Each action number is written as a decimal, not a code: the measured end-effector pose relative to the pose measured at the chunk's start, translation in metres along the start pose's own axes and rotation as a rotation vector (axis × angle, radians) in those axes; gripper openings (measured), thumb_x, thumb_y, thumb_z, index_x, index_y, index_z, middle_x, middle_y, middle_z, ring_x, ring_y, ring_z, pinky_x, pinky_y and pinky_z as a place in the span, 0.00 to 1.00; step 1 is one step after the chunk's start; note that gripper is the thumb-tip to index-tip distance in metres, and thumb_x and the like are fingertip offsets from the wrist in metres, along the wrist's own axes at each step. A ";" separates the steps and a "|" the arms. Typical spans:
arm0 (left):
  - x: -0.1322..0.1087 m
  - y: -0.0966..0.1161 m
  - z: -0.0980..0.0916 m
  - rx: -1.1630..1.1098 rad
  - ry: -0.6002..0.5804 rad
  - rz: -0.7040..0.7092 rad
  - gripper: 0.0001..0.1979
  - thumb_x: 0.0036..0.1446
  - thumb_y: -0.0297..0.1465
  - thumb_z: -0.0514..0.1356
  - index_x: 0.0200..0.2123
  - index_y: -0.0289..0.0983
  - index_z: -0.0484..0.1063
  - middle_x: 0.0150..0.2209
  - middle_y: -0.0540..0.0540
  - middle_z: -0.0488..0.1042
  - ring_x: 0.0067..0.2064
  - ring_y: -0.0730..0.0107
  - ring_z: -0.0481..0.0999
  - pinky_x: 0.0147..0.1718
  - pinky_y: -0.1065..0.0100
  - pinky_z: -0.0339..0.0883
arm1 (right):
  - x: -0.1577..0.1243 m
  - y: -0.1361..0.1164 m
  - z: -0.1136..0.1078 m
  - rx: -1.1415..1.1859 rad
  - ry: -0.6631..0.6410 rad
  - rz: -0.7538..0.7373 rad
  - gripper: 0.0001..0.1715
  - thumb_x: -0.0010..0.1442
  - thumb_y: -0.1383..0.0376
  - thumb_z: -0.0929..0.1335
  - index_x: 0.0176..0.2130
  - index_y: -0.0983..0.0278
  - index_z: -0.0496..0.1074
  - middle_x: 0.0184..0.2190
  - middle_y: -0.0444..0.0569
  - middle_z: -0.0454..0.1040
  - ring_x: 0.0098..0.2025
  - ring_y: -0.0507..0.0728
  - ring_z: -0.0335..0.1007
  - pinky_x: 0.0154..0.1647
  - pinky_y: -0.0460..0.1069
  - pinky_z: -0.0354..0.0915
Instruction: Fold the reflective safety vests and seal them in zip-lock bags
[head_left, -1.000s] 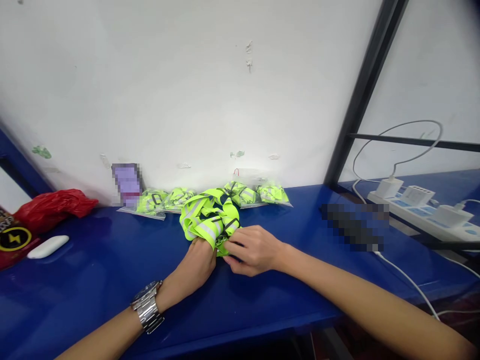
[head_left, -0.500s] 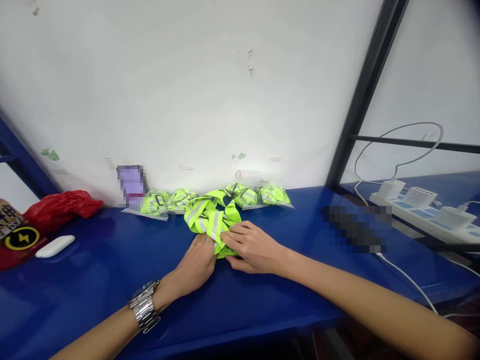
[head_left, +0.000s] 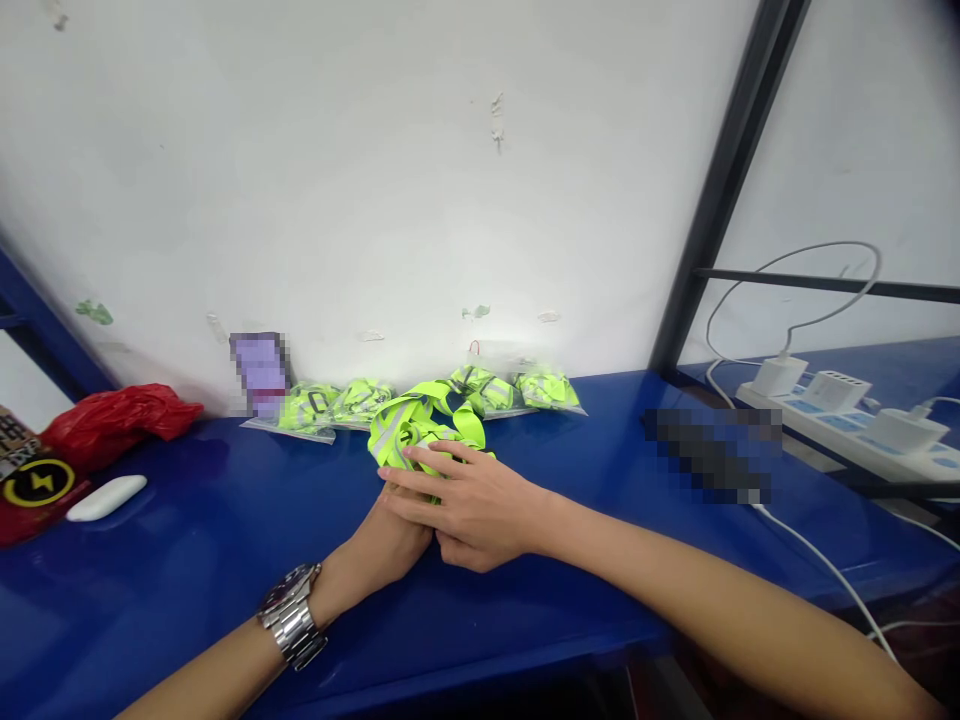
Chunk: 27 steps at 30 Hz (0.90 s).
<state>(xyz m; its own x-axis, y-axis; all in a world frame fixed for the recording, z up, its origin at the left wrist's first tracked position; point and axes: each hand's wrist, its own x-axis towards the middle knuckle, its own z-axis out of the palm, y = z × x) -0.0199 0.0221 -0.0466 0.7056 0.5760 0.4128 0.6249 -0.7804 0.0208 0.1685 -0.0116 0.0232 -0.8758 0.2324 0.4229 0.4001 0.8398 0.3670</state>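
Note:
A bundle of neon-yellow reflective straps (head_left: 391,425) with silver-grey stripes lies at the middle of the blue table, its loops spread toward the wall. Closed at the near end of the bundle is my left hand (head_left: 401,548), a metal watch on its wrist; its fingers are mostly hidden. My right hand (head_left: 480,507) reaches across the top of the straps, its fingers curved over the bundle and the left hand, thumb tucked below. The part of the straps under both hands cannot be seen.
Clear bags of similar yellow straps (head_left: 307,405) (head_left: 546,388) line the wall. At left are a red plastic bag (head_left: 124,425) and a white case (head_left: 107,498). A blurred phone-like object (head_left: 260,372) leans on the wall. A cabled dark object (head_left: 709,455) and power strip (head_left: 840,420) sit right.
My right hand has moved left over the straps, its fingers now lying across my left hand. The strap end that stood between the hands is now covered. My left hand stays nearly in place.

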 end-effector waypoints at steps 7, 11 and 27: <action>0.008 0.011 -0.020 -0.061 -0.066 -0.156 0.14 0.59 0.22 0.46 0.46 0.33 0.66 0.46 0.37 0.72 0.50 0.57 0.70 0.52 0.53 0.66 | -0.017 0.014 0.007 -0.003 -0.134 0.175 0.26 0.62 0.56 0.63 0.54 0.70 0.64 0.44 0.58 0.72 0.48 0.64 0.63 0.55 0.60 0.55; 0.007 0.012 -0.022 -0.083 -0.092 -0.172 0.13 0.59 0.22 0.46 0.44 0.34 0.66 0.45 0.37 0.72 0.49 0.56 0.70 0.51 0.52 0.66 | -0.032 0.012 0.014 -0.011 -0.158 0.196 0.23 0.67 0.55 0.60 0.54 0.68 0.64 0.43 0.55 0.73 0.47 0.62 0.65 0.50 0.58 0.59; -0.011 -0.006 -0.049 -0.184 -0.289 -0.044 0.34 0.65 0.41 0.51 0.68 0.40 0.39 0.66 0.37 0.55 0.65 0.54 0.58 0.60 0.54 0.59 | -0.033 0.008 0.018 -0.010 -0.254 0.232 0.20 0.69 0.58 0.57 0.52 0.70 0.63 0.40 0.55 0.71 0.43 0.60 0.67 0.34 0.52 0.66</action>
<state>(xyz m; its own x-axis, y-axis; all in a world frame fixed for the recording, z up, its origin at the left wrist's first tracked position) -0.0478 0.0087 -0.0067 0.7613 0.6346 0.1329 0.6047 -0.7689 0.2077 0.1957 -0.0043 -0.0027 -0.7999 0.5323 0.2771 0.5980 0.7459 0.2935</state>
